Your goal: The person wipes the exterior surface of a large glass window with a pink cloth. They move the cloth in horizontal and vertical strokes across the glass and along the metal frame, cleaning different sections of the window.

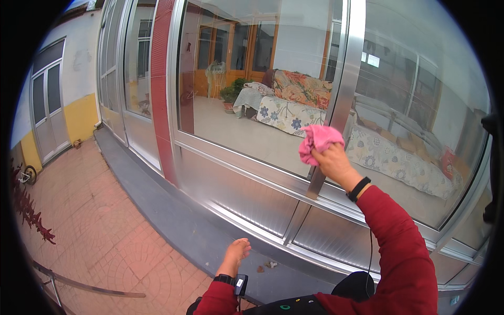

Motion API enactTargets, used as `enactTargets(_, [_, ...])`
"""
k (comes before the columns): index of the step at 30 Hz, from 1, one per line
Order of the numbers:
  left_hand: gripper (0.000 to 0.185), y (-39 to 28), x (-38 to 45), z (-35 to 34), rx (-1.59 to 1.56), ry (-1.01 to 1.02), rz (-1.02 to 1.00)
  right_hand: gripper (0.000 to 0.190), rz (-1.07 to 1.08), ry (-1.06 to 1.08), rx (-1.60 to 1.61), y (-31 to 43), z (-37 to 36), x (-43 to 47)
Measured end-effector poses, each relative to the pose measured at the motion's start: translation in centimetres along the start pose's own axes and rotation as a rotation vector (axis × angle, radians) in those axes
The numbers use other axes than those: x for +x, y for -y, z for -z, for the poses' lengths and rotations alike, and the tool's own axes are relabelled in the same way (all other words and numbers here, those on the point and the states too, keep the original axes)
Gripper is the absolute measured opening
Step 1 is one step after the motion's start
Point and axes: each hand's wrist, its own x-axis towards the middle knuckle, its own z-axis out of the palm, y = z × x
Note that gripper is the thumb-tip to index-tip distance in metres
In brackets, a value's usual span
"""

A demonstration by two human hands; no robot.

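Observation:
My right hand (332, 159) grips a bunched pink cloth (321, 143) against the vertical aluminium window frame (339, 98), near the lower corner of a glass pane (236, 118). Low in front of my body, my left hand (237, 252) holds nothing and hangs over the grey ledge, its fingers close to one another but not curled into a fist. Both wrists wear black straps, and a small device sits at the left one. Lower aluminium panels (252, 201) lie beneath the glass.
A grey ledge (169, 220) runs along the wall's foot, with small debris (271, 264) on it. Left are brick-patterned paving (98, 212), a metal rail (94, 287), a reddish plant (33, 218) and a wheel (29, 174). Behind the glass stands a covered sofa (295, 98).

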Motion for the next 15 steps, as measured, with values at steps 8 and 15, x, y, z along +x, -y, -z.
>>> enactTargets(8, [0.033,-1.1,0.1,-1.0,-0.017,0.027,-0.012,0.033,0.286,0.157,0.578,3.4,-1.8,3.7])
enactTargets(15, [0.031,-2.2,1.1,-2.7,-0.044,0.053,0.008,0.039,-0.059,-0.708,-0.331,-16.3,11.6,24.6])
